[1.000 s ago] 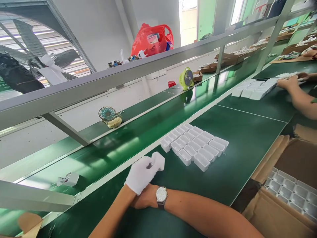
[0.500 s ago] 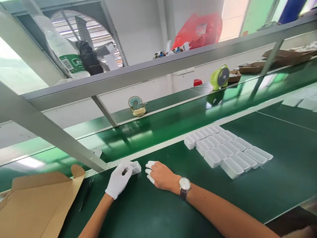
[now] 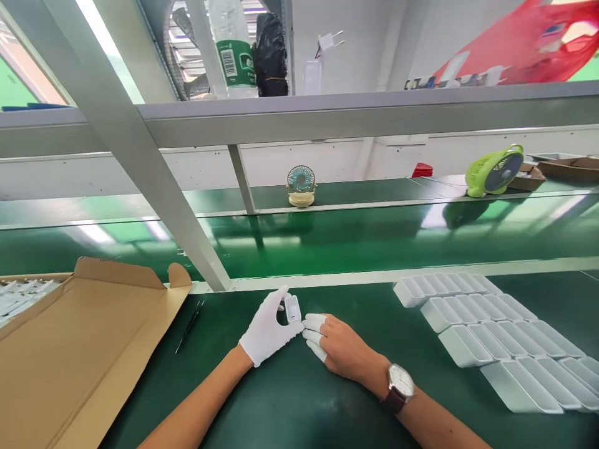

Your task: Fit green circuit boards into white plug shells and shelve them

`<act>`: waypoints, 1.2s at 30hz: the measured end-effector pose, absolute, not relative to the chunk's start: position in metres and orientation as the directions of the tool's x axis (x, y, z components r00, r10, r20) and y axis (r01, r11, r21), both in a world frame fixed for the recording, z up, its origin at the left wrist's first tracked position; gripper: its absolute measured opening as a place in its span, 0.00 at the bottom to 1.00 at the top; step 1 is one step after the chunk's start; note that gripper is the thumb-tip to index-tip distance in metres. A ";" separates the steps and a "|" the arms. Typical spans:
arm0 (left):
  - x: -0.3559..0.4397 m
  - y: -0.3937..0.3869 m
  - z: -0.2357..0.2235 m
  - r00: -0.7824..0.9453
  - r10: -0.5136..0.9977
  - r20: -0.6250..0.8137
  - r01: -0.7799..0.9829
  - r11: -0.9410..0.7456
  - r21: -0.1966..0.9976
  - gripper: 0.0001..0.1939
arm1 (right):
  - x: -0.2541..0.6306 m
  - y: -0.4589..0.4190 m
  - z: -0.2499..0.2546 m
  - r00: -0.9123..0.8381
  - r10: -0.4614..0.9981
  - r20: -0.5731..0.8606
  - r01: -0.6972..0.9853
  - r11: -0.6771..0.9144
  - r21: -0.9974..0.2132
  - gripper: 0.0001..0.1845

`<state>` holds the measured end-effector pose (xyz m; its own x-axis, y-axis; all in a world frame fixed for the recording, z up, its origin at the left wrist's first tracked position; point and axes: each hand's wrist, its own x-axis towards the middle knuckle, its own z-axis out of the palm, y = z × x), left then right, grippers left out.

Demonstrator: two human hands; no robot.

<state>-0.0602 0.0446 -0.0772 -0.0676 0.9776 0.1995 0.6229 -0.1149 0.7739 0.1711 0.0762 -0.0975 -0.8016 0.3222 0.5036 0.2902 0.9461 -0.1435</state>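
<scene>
My left hand (image 3: pixel 269 332), in a white glove, grips a small white plastic box (image 3: pixel 292 308) between thumb and fingers. The box is tilted, with its hollow side toward me. Close by on its right is my right hand (image 3: pixel 345 347), with white covers on the fingers and a watch on the wrist. Its fingers are bent and pressed together beside the left thumb; whatever they pinch, if anything, is hidden. To the left of the hands, dark tweezers (image 3: pixel 189 327) lie on the green table (image 3: pixel 299 405).
Rows of white open boxes (image 3: pixel 491 340) stand on the right. A cardboard box with an open flap (image 3: pixel 93 349) takes up the left, with white parts (image 3: pixel 23 296) inside. A slanted metal post (image 3: pixel 161 193) rises behind. Beyond are a small fan (image 3: pixel 301 181) and a green fan (image 3: pixel 493 171).
The head view has levelled and swung left. My left hand has turned the small box so its hollow faces me. My right hand has come closer to the left hand.
</scene>
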 end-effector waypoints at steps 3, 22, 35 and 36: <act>-0.062 0.045 -0.079 -0.097 0.972 0.215 0.634 -0.106 0.766 0.36 | 0.170 0.073 -0.093 -0.784 0.327 0.527 0.292 0.944 -0.150 0.13; -0.065 0.049 -0.086 -0.139 0.965 0.221 0.638 -0.083 0.766 0.31 | 0.174 0.071 -0.094 -0.826 0.343 0.447 0.303 0.939 -0.162 0.21; -0.065 0.048 -0.079 -0.230 0.954 0.190 0.564 -0.028 0.825 0.34 | 0.174 0.072 -0.089 -0.809 0.401 0.429 0.313 0.912 -0.264 0.17; -0.065 0.049 -0.078 -0.226 0.955 0.190 0.563 -0.032 0.826 0.34 | 0.174 0.072 -0.088 -0.809 0.405 0.425 0.313 0.910 -0.270 0.17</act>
